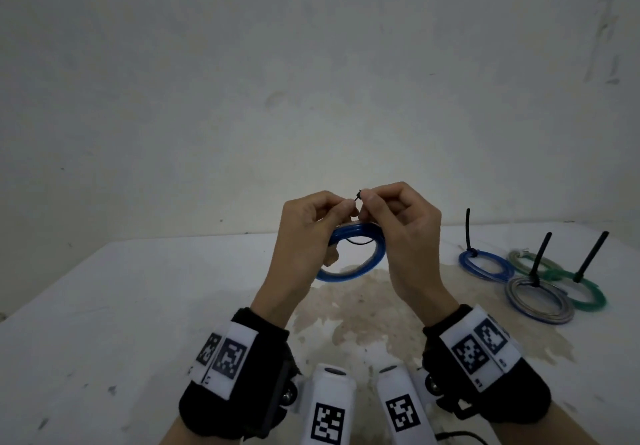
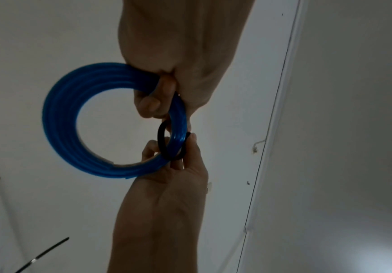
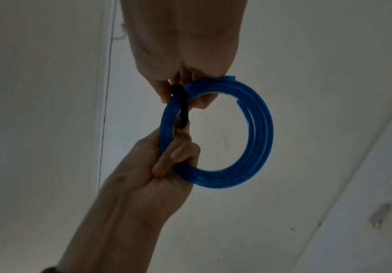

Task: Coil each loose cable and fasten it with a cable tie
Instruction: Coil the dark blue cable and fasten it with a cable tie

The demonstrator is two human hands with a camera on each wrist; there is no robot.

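Both hands hold a coiled blue cable (image 1: 349,273) up above the white table (image 1: 138,306). A black cable tie (image 1: 358,196) is looped loosely round the coil's near side. My left hand (image 1: 346,209) curls its lower fingers round the coil (image 2: 59,118) and meets the tie's top with thumb and forefinger. My right hand (image 1: 370,202) pinches the tie from the other side. The left wrist view shows the tie (image 2: 161,140) as a wide loop, with the left hand (image 2: 152,103) above it and the right hand (image 2: 190,146) below. In the right wrist view the right hand (image 3: 166,92) pinches the tie (image 3: 184,110), and the left hand (image 3: 173,157) grips the coil (image 3: 260,133).
Several tied coils lie at the table's right: a blue one (image 1: 485,266), a grey one (image 1: 538,301) and a green one (image 1: 588,297), their black tie tails sticking up. A brownish stain (image 1: 363,320) marks the table under the hands. A plain wall stands behind.
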